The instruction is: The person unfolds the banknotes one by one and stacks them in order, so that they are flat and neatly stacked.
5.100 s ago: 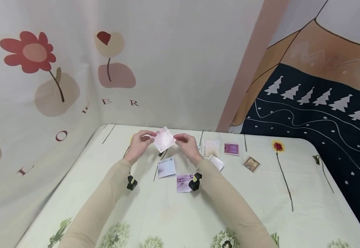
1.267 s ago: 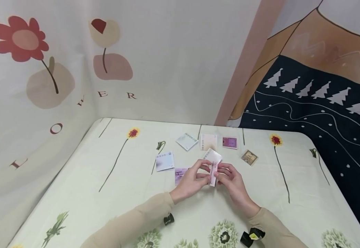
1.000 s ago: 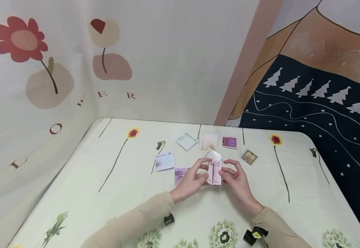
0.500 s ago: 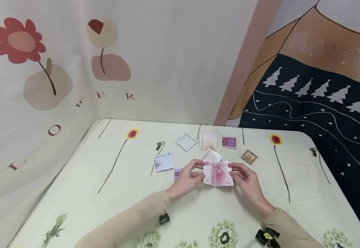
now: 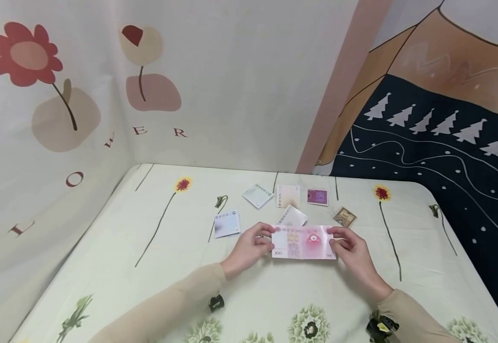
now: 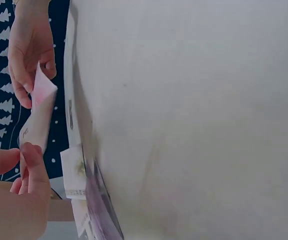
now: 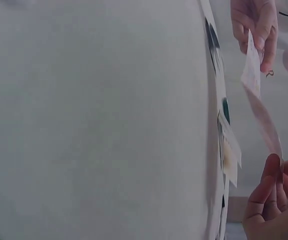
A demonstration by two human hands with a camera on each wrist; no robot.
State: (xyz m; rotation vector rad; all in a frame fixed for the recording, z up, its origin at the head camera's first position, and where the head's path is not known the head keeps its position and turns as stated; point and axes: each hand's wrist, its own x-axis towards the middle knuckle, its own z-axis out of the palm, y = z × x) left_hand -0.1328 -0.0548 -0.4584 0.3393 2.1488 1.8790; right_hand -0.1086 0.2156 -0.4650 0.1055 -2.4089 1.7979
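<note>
On a counter (image 5: 116,267) spread with a flower-print cloth, a folded pale blue note (image 5: 227,224) lies at the left. The left hand (image 5: 249,247) pinches the left end of a pink banknote (image 5: 303,242), opened out flat and held just above the cloth; the right hand (image 5: 353,250) pinches its right end. Behind it lie a folded white note (image 5: 292,216), a cream note (image 5: 288,196), a purple note (image 5: 318,196) and a brown note (image 5: 344,216).

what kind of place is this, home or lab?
Probably a staged recording corner, not a lived-in room: printed fabric backdrops cover the walls, a flower-print cloth covers the table, and only folded notes lie about.
</note>
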